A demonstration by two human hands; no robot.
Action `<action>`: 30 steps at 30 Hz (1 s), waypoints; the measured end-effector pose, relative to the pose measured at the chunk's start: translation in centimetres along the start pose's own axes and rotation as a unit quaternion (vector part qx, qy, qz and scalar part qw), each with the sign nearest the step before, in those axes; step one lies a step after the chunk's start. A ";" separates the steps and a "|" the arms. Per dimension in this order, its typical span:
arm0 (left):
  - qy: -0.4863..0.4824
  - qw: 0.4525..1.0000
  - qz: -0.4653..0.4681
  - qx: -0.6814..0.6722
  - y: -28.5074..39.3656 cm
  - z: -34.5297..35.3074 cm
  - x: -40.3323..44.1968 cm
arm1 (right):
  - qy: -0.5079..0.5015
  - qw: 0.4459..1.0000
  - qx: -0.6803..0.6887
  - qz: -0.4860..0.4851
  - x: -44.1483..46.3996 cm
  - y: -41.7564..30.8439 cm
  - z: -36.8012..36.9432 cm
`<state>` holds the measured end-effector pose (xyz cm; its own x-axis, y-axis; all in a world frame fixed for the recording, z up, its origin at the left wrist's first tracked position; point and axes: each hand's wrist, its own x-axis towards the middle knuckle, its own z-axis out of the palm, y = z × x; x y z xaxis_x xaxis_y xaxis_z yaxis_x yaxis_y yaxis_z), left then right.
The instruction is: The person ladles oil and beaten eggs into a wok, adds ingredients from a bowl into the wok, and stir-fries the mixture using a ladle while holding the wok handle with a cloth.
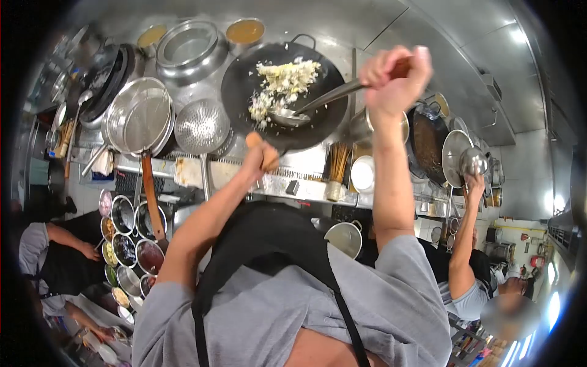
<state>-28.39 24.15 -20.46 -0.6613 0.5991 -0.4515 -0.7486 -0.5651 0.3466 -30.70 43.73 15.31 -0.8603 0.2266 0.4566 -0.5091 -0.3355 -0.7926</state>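
Note:
A black wok (333, 67) stands on the stove in front of me. In it lies fried rice (287, 76) with yellow bits, heaped toward the far side. My right hand (397, 76) is raised at the wok's right, closed round the end of a metal ladle (336, 93). The ladle's bowl rests low in the wok, against the rice. My left hand (260, 160) is closed at the wok's near left rim on a tan, cloth-like pad (269, 158). Whatever part of the wok lies under the pad is hidden by my fingers.
Left of the wok are a perforated skimmer (202, 125), a wire strainer (139, 113) and a lidded pot (186, 52). Bamboo sticks (338, 162) and a white bowl (363, 174) sit near right. Ingredient tins (125, 251) stand lower left. Co-workers stand on both sides.

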 end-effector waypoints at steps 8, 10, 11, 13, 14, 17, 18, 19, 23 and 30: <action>0.043 0.985 -0.048 0.161 3.8 2.1 1.9 | -0.014 0.960 -0.009 -0.279 -3.9 -3.2 -0.5; 0.027 0.979 -0.064 0.190 4.8 3.8 -2.2 | 0.059 0.950 -0.109 -0.287 -6.6 8.4 -2.5; 0.020 0.985 -0.065 0.158 4.7 4.1 -3.6 | 0.022 0.969 -0.166 -0.183 -7.0 11.0 -3.1; 0.042 0.990 -0.058 0.121 4.3 6.8 -8.2 | 0.012 0.988 0.003 -0.153 -5.3 12.1 -4.1; 0.071 0.990 -0.042 0.113 4.1 8.8 -10.8 | 0.048 0.987 0.008 -0.150 -4.0 9.8 -2.9; 0.053 0.996 -0.025 0.065 3.4 10.1 -15.3 | -0.043 0.975 0.045 -0.214 -4.6 7.7 -1.3; 0.038 0.996 -0.012 0.075 3.3 11.0 -16.7 | -0.044 0.969 -0.019 -0.244 -5.6 9.5 -1.1; 0.021 0.996 -0.001 0.086 3.2 11.8 -17.9 | -0.127 0.962 -0.107 -0.217 -6.0 10.7 -1.4; 0.047 0.995 0.023 0.089 3.4 13.2 -21.6 | -0.081 0.959 -0.200 -0.181 -3.9 11.6 -3.5; 0.132 0.983 0.051 0.120 2.6 9.4 -15.9 | 0.194 0.953 -0.067 -0.224 -1.7 11.5 -9.2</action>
<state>-20.24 18.49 -4.61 -0.7219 0.3609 -0.5905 -0.6896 -0.4462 0.5704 -34.83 47.92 1.66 -0.4696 0.6496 0.5979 -0.7928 -0.0123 -0.6093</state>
